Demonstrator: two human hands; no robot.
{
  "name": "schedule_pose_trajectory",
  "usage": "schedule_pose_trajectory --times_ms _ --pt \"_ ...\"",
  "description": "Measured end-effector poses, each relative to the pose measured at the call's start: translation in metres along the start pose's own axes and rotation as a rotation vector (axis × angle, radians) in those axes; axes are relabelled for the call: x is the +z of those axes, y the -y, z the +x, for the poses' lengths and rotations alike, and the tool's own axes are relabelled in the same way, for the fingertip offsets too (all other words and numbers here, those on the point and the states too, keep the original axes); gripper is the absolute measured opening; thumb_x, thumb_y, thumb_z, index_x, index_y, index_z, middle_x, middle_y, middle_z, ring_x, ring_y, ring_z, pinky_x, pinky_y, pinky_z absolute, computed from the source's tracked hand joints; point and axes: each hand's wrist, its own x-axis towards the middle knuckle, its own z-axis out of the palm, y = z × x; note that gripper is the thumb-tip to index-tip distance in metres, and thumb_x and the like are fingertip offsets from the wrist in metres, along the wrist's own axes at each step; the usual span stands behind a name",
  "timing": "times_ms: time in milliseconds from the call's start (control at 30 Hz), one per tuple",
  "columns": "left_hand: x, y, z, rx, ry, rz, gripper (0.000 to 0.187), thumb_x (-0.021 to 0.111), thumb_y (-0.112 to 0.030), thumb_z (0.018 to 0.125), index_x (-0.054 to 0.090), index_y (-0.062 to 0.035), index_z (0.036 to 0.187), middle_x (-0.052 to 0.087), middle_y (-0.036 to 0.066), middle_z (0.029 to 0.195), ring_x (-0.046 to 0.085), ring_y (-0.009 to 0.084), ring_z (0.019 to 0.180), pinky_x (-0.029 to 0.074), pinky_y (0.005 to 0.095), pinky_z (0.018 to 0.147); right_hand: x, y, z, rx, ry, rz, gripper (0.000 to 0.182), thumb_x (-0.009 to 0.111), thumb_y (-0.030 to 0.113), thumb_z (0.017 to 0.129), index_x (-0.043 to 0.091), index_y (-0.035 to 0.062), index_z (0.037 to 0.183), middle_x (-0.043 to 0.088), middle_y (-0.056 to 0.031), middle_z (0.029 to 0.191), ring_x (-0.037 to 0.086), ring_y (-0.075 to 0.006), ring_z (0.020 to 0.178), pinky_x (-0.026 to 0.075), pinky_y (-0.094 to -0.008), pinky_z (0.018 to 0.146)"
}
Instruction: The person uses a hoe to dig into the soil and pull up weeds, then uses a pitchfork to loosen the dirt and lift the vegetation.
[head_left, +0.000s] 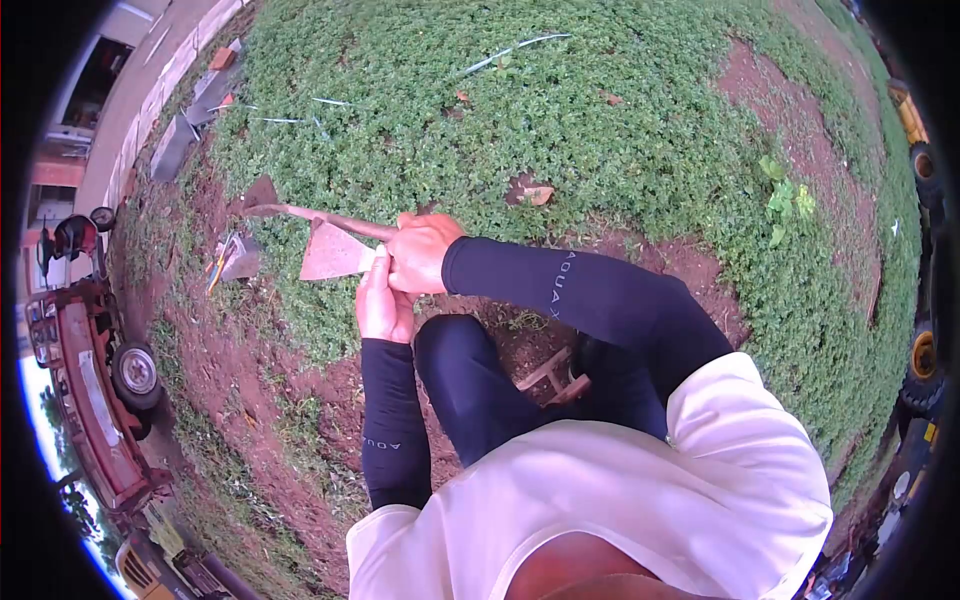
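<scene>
My right hand is closed around the wooden handle of a short hoe. The hoe's dark metal head points away to the left, over the edge of the green plants. Just below it, my left hand pinches the narrow end of a flat, triangular scraper. Its pale, reddish-stained blade fans out to the left, under the hoe handle. The two hands touch or nearly touch; whether the right fingers also hold the scraper's end is hidden.
Low green plants cover the ground ahead, with bare reddish soil at left. A small wooden stool shows beneath me. Grey blocks lie at upper left. A red wheeled vehicle stands farther left; yellow-wheeled machinery is at right.
</scene>
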Motion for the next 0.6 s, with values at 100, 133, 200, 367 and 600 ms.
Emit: schedule_pose_trajectory --times_ms 100,133,200,367,600 --pt "-0.020 -0.002 -0.025 0.108 -0.021 0.015 0.030 0.053 -0.024 0.101 0.056 0.0015 0.117 0.066 0.014 0.104 0.067 0.0258 0.089 0.057 0.0411 0.077 -0.015 0.013 -0.044 -0.064 -0.026 0.026 0.034 0.061 0.037 0.078 0.073 0.0152 0.101 0.067 -0.0172 0.090 0.066 -0.0322 0.081 0.052 -0.0457 0.076" --pt "-0.033 0.000 -0.025 0.164 -0.162 -0.114 0.026 0.053 -0.021 0.100 0.056 0.0012 0.111 0.064 0.011 0.090 0.063 0.0228 0.076 0.054 0.0373 0.063 -0.017 0.007 -0.059 0.006 0.003 0.110 0.034 0.060 0.033 0.080 0.073 0.0163 0.107 0.068 -0.0182 0.091 0.066 -0.0325 0.079 0.052 -0.0450 0.076" --pt "-0.084 0.001 -0.036 0.089 -0.276 -0.176 0.020 0.053 -0.025 0.099 0.055 -0.0049 0.101 0.056 0.003 0.078 0.056 0.0158 0.066 0.046 0.0297 0.054 -0.027 -0.012 -0.092 0.123 0.108 0.185 0.041 0.058 0.023 0.081 0.068 0.0217 0.121 0.069 -0.0153 0.103 0.067 -0.0321 0.090 0.052 -0.0433 0.082" --pt "-0.241 0.088 -0.070 -0.224 -0.573 -0.123 0.018 0.054 -0.019 0.092 0.054 -0.0089 0.077 0.050 -0.001 0.060 0.054 0.0122 0.055 0.042 0.0254 0.048 -0.053 -0.101 -0.206 0.279 -0.139 0.221 0.059 0.056 0.013 0.083 0.048 0.0074 0.141 0.064 -0.0255 0.117 0.065 -0.0360 0.104 0.049 -0.0423 0.089" --pt "-0.417 0.226 -0.125 -0.424 -0.807 -0.237 0.022 0.059 -0.011 0.087 0.053 -0.0115 0.067 0.048 0.000 0.054 0.053 0.0166 0.050 0.053 0.0323 0.058 -0.086 -0.212 -0.388 0.895 -0.093 0.268 0.036 0.066 0.034 0.090 0.070 0.0004 0.102 0.067 -0.0083 0.078 0.065 -0.0164 0.066 0.050 -0.0322 0.063"
